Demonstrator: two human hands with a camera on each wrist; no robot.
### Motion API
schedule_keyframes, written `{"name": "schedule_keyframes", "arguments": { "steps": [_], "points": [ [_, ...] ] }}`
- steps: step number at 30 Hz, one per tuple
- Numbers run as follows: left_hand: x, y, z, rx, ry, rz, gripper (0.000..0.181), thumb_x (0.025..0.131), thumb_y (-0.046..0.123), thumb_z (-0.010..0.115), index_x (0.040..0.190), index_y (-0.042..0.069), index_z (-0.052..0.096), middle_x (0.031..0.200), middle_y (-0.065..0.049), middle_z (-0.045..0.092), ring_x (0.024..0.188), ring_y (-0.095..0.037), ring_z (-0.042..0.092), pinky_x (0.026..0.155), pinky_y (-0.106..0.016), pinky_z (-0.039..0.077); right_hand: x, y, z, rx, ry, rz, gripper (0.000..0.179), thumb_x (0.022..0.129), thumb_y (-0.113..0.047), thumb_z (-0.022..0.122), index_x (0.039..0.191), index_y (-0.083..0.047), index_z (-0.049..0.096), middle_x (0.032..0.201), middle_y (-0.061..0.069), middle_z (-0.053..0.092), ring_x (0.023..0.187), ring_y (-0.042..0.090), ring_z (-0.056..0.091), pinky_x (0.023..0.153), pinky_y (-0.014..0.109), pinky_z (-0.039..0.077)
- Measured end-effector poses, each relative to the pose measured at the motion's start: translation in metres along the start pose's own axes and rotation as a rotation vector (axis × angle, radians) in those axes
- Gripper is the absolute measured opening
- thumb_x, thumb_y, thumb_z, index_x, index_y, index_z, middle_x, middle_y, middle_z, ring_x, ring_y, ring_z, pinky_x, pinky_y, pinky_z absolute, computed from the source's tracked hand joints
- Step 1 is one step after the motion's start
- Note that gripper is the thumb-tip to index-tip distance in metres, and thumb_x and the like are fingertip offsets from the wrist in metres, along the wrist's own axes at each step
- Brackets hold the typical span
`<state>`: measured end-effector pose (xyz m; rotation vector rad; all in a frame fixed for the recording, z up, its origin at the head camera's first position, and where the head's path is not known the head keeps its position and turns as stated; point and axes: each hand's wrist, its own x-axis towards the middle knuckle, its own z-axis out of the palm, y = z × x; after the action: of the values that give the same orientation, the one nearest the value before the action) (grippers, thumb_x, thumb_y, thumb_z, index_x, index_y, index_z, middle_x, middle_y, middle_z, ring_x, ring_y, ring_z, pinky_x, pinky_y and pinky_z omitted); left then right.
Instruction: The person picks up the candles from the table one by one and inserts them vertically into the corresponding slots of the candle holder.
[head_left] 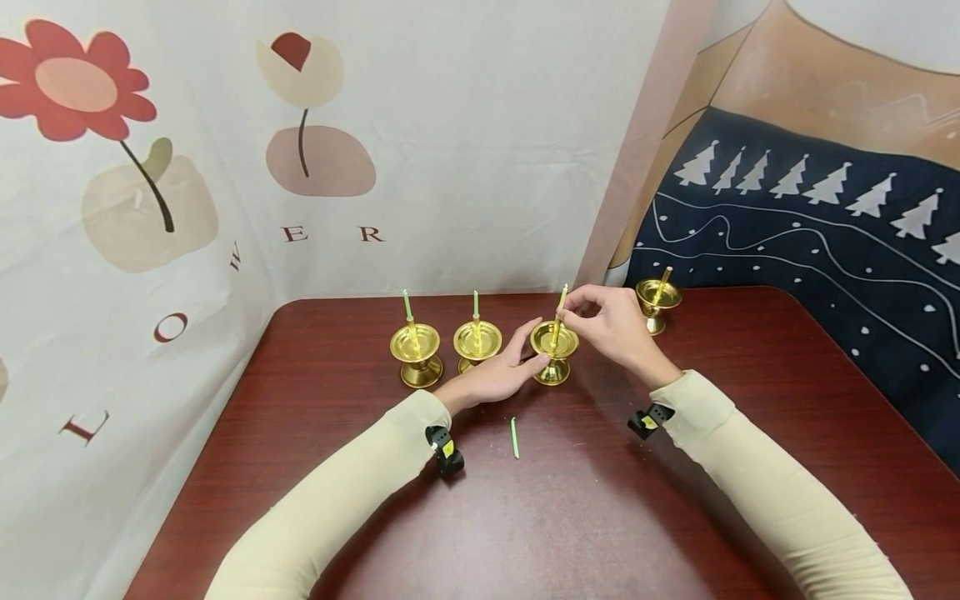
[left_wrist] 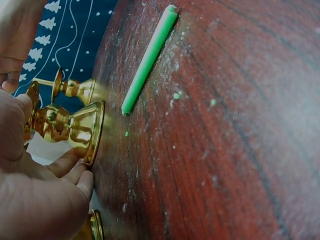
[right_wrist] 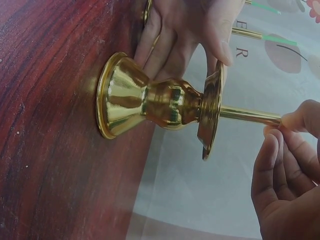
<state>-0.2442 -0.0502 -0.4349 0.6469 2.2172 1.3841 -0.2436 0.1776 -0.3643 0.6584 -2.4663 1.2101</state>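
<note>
The gold-coloured candlestick, third from the left on the table, is grasped by the left hand, the thumb at the dish and fingers beside the base, presumably so that it is steadied. A slim green candle is pinched by the right hand at the stem's tip, seemingly so that it is aligned upright. Its top is shown only in the head view; how deep it is seated cannot be told, that joint being covered by fingers in the right wrist view. In the left wrist view, green crumbs are revealed near the loose candle, scarcely discernible from above.
</note>
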Motion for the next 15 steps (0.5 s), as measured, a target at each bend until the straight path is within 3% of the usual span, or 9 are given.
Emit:
{"name": "schedule_keyframes", "arguments": {
  "steps": [8,15],
  "points": [
    [-0.001,0.001,0.0,-0.002,0.0,0.001,0.077,0.119,0.034,0.05,0.178,0.024,0.001,0.176,-0.019,0.032,0.162,-0.027,0.032,0.129,-0.046,0.029,0.001,0.001,-0.002,-0.008,0.004,-0.02,0.004,0.093,-0.004,0.083,0.092,-0.007,0.082,0.079,0.002,0.076,0.072,0.018,0.068,0.064,0.02,0.05],
    [-0.011,0.009,0.001,0.03,0.013,0.038,0.074,0.12,0.035,0.046,0.178,0.019,0.003,0.175,-0.022,0.033,0.162,-0.03,0.034,0.128,-0.047,0.032,0.004,0.001,-0.003,-0.032,-0.026,-0.007,0.008,0.092,-0.004,0.083,0.09,-0.012,0.084,0.077,0.0,0.076,0.071,0.018,0.067,0.063,0.022,0.048]
  ]
}}
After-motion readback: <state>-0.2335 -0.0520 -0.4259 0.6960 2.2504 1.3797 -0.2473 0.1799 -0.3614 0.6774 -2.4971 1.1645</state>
